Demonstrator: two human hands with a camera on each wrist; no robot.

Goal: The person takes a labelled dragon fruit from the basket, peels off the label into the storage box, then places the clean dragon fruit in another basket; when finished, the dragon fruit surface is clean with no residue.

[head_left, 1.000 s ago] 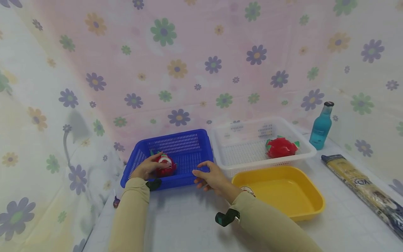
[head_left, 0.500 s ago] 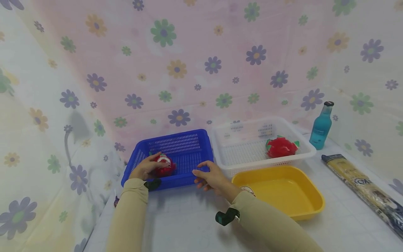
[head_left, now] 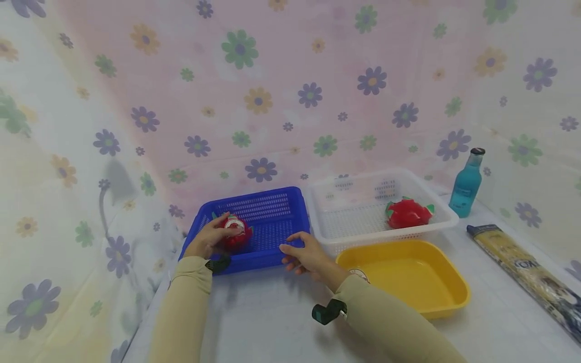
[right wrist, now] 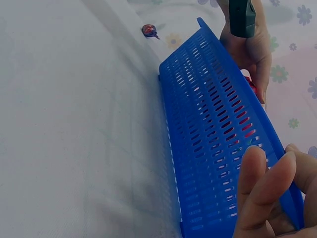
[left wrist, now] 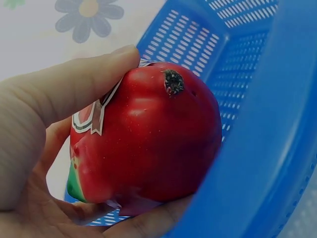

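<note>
My left hand (head_left: 210,238) grips a red dragon fruit (left wrist: 153,134) with green-tipped scales and a round sticker. In the left wrist view the thumb lies along the fruit's side and fingers curl beneath it. The fruit is just inside the near left part of a blue perforated basket (head_left: 272,229); the basket's rim covers part of it in that wrist view. My right hand (head_left: 308,256) is at the basket's near right corner, fingers bent about the rim, some outside the wall (right wrist: 208,119).
A white basket (head_left: 336,214) stands to the right, holding another dragon fruit (head_left: 408,213). Before it is a yellow tray (head_left: 408,277). Farther right are a blue-liquid bottle (head_left: 466,186) and a long yellow packet (head_left: 522,267). A small wrapped candy (right wrist: 149,30) lies beyond the basket.
The dragon fruit has shifted slightly up and left within the basket, along with my left hand. My right hand has stayed at the rim. The head view has turned slightly.
</note>
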